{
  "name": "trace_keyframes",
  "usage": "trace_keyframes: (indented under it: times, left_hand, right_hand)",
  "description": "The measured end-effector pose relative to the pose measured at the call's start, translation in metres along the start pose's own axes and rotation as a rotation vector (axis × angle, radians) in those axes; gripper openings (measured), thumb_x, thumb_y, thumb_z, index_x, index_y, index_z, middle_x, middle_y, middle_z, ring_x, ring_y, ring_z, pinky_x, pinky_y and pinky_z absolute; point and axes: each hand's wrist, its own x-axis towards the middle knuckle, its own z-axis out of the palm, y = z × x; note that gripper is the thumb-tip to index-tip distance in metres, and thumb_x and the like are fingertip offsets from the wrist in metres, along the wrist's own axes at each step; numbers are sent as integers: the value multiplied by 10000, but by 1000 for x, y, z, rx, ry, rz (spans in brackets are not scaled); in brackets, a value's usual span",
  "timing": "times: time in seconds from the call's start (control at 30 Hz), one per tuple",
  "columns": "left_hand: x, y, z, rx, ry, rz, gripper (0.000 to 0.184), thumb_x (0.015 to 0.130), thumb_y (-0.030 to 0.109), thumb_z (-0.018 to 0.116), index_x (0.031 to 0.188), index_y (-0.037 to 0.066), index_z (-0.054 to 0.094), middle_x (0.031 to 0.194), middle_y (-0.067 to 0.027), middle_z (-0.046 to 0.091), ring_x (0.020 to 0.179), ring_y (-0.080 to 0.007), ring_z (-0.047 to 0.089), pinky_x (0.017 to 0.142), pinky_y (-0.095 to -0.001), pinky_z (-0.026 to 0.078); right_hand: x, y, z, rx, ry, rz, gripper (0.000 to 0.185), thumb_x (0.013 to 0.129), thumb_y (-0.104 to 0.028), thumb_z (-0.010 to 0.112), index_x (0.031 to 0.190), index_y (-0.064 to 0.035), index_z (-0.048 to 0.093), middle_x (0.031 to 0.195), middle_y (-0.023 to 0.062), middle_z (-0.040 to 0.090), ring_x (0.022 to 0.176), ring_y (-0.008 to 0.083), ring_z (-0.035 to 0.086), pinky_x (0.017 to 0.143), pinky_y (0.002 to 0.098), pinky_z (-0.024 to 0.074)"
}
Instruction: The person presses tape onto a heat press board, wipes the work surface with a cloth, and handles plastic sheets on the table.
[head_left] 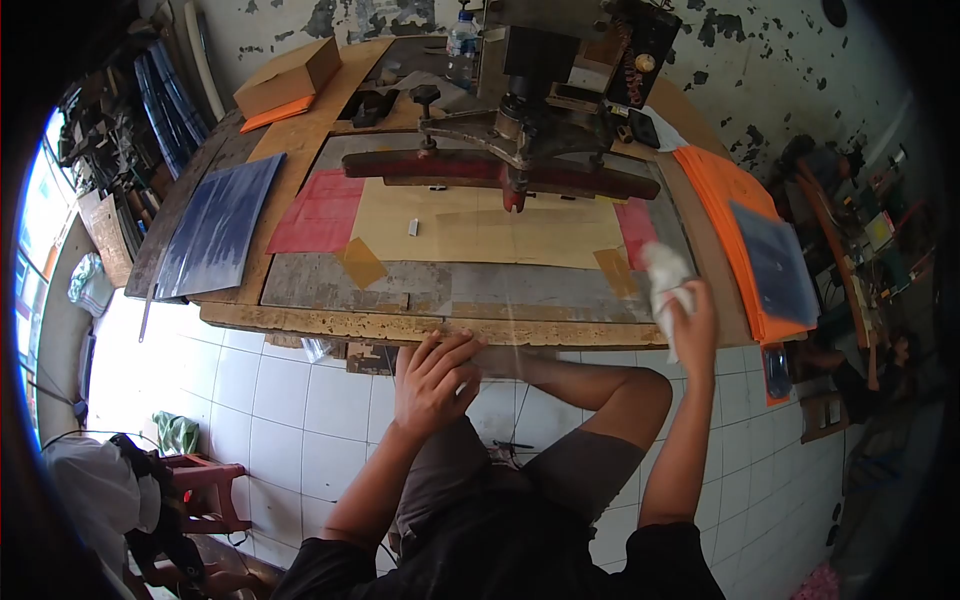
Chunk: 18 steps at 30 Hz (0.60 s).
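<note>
My right hand [696, 325] is closed around a white cloth [668, 277], slightly blurred, over the right front of the work table. My left hand [436, 380] lies at the wooden front edge [370, 326] of the table, its fingers stretched out and holding nothing. Ahead of both hands, a yellow sheet [400, 225] covers the middle of a grey metal plate [480, 290]. Pink sheets [312, 215] show at its two ends, and brown tape [362, 263] marks its front corners. A small light piece [413, 228] sits on the yellow sheet.
A heavy press with a dark red bar [450, 170] hangs over the plate. Blue clear sheets [222, 225] lie at left, orange sheets [725, 220] at right. A cardboard box [288, 77] and a water bottle [462, 45] stand behind. Another person [105, 490] is at lower left.
</note>
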Motion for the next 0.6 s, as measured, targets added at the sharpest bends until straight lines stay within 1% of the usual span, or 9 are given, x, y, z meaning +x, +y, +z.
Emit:
trace_keyframes:
  times: [0.07,0.1,0.17,0.2,0.23,0.3,0.4,0.5,0.6]
  left_hand:
    - [4,2,0,-9,-39,28,272,858,78,818,997,162,601,1424,-18,703,1371,-231,636,1203,-489,418]
    - [6,4,1,-14,-60,40,273,857,79,818,1001,165,602,1433,-17,697,1375,-235,633,1202,-488,421]
    - [7,9,9,-38,-65,53,284,862,106,815,1075,162,636,1447,-20,687,1395,-242,617,1216,-504,399]
    - [9,11,12,-50,-70,65,299,864,120,813,1113,161,653,1454,-22,683,1406,-246,608,1224,-511,389]
    - [11,14,14,-38,-72,32,335,867,133,809,1166,163,660,1458,-22,681,1415,-247,599,1231,-516,374]
    - [14,21,13,-10,-75,-40,417,874,161,800,1272,167,675,1464,-23,676,1435,-250,581,1247,-526,344]
    - [-7,-3,26,104,-78,-36,496,878,184,787,1360,173,669,1472,-12,671,1452,-249,563,1264,-536,303]
    - [-1,8,19,85,-69,-72,467,874,175,782,1330,186,683,1481,11,668,1447,-245,566,1264,-526,297]
    - [-4,4,26,85,-32,-55,445,869,177,785,1303,190,691,1494,20,662,1449,-237,562,1257,-515,300]
  right_hand:
    - [9,-9,-21,82,270,182,316,1001,-203,765,1138,19,587,1274,190,640,1184,300,642,1011,426,500]
    - [8,-25,-24,137,416,120,304,1028,-224,745,1177,-2,602,1261,183,632,1151,270,637,995,416,508]
    - [-8,-63,-6,327,473,-46,319,1040,-244,725,1261,-37,627,1340,190,622,1232,289,619,1054,450,495]
    - [-23,-92,12,360,390,-159,340,1021,-221,731,1298,-49,634,1383,194,607,1277,323,604,1089,480,477]
    - [-38,-116,29,392,306,-271,373,1001,-197,738,1335,-62,640,1426,197,593,1322,358,588,1123,510,460]
    - [-54,-136,45,0,-220,-582,436,955,-141,730,1374,-64,639,1487,198,554,1393,414,534,1169,553,424]
    - [-51,-121,75,-26,-387,-662,460,924,-147,726,1368,-62,641,1494,207,538,1392,457,508,1181,579,410]
    - [-11,-81,75,-174,-260,-254,425,976,-188,693,1377,-62,638,1511,211,525,1399,462,501,1191,613,391]
    - [-8,-83,104,-350,-84,-296,400,1005,-212,681,1370,-54,638,1514,208,526,1401,477,497,1196,623,380]
